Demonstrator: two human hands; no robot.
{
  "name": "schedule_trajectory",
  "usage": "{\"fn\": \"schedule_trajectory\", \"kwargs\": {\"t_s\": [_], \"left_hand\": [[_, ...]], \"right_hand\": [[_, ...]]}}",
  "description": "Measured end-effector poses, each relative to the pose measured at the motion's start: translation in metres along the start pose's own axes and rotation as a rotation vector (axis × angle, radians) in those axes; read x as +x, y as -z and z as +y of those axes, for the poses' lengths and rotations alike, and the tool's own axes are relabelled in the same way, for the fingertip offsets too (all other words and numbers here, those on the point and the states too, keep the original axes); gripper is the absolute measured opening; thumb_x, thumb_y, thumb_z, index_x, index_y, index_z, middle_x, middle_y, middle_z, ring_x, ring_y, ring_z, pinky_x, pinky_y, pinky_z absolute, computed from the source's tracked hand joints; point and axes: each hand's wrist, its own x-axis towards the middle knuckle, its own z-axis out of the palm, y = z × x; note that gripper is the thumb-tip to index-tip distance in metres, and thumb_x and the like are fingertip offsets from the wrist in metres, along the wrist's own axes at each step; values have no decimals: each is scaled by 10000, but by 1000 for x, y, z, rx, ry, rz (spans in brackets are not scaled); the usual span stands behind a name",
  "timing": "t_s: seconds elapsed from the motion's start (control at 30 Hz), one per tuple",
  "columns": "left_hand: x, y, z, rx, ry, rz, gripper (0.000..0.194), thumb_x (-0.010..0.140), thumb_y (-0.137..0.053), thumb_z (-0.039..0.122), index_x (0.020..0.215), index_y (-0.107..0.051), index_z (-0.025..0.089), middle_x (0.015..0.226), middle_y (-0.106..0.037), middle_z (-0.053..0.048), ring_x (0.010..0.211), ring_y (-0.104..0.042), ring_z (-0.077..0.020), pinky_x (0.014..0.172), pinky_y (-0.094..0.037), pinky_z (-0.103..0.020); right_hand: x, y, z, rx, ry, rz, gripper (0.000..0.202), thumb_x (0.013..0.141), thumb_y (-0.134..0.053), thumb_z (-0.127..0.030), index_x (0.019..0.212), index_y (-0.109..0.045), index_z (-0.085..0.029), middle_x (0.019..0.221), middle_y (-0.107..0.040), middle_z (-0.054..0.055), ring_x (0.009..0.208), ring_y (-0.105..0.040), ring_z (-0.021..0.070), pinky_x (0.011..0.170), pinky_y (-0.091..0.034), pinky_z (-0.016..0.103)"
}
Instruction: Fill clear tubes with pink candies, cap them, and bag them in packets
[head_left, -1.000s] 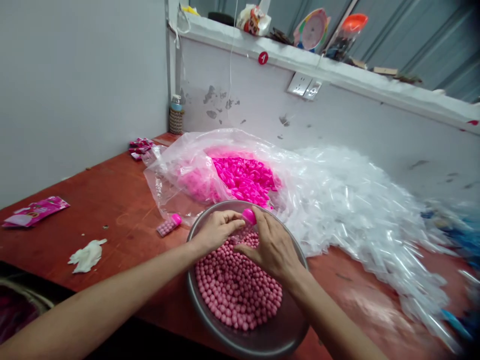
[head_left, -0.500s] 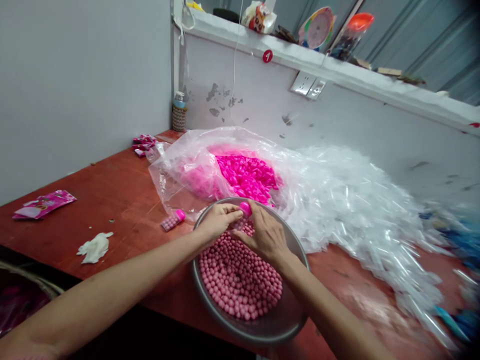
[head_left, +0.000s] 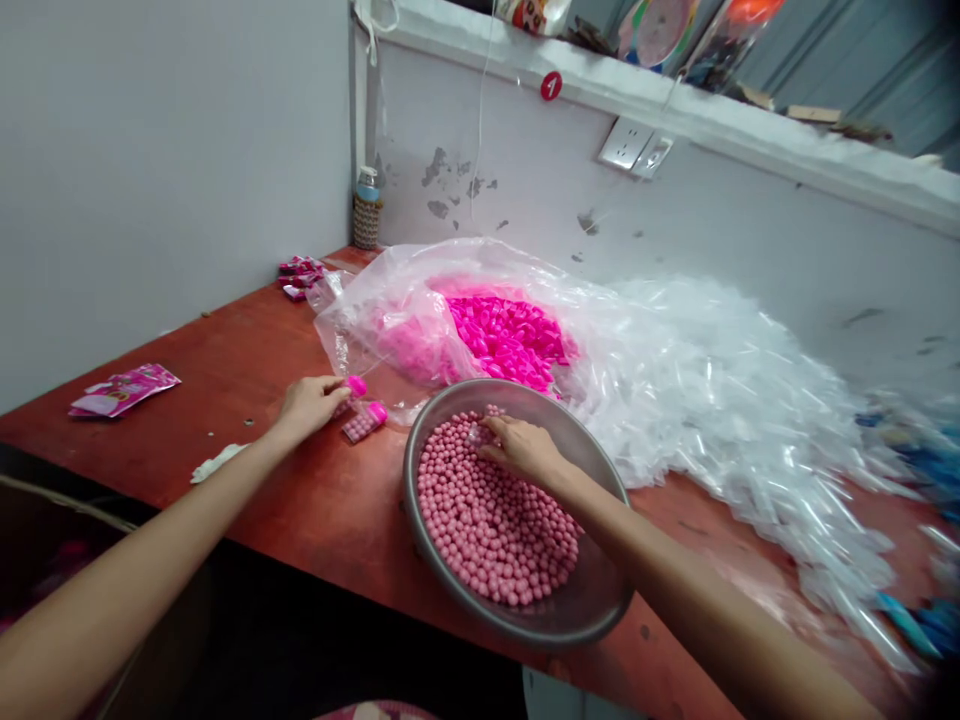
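Observation:
My left hand (head_left: 309, 406) is closed around a small clear bottle with a pink cap (head_left: 355, 386), low over the table. Just beside it, a second pink-capped bottle (head_left: 365, 422) filled with pink balls lies on its side. Inside the metal bowl (head_left: 611, 610), my right hand (head_left: 525, 448) pinches a small clear plastic bottle (head_left: 478, 435) down among the pink balls (head_left: 499, 550). My fingers partly cover that bottle, and no cap shows on it.
Behind the bowl, an open plastic bag holds bright pink caps (head_left: 510, 340). A large heap of clear plastic bottles (head_left: 720, 390) spreads to the right. Pink packets (head_left: 126, 390) and a white scrap (head_left: 217, 462) lie left. The table's front edge runs below my left arm.
My left hand has carried the pink-capped bottle left from above the bowl to beside the lying one. My right hand has let go of it and lowered into the balls with a clear bottle.

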Motion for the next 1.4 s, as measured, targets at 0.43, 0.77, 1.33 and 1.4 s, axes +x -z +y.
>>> {"fn": "schedule_trajectory", "kwargs": {"t_s": [0.43,0.77,1.33,1.4], "left_hand": [[-38,-4,89,-288,-442,94,320,781,-523,252,1068,-608,139,1042,-640,-70,916,-593,-176,806,-453,-261],[-47,-35,128,-176,-562,-242,274,757,-506,160,981,-663,144,1000,-664,-82,914,-603,-201,830,-427,-278],[-58,-55,149,-840,-152,-697,303,744,-580,334,963,-639,135,935,-637,-81,798,-587,-173,635,-482,-255],[-58,-60,152,-942,-30,-753,340,718,-621,362,973,-623,137,963,-617,-86,798,-584,-163,625,-499,-254]], "right_hand": [[21,-20,-3,71,131,22,225,770,-571,-295,926,-627,-144,892,-620,86,860,-582,206,784,-421,283],[17,-22,5,207,178,94,272,745,-599,-260,982,-616,-128,1000,-600,120,925,-571,233,830,-429,337],[-19,8,-5,1289,-122,185,296,694,-662,-362,853,-553,-138,669,-588,-2,563,-582,126,540,-489,246],[-26,10,2,1280,-81,161,277,728,-632,-359,887,-551,-147,658,-589,-7,563,-593,133,539,-495,249]]}}
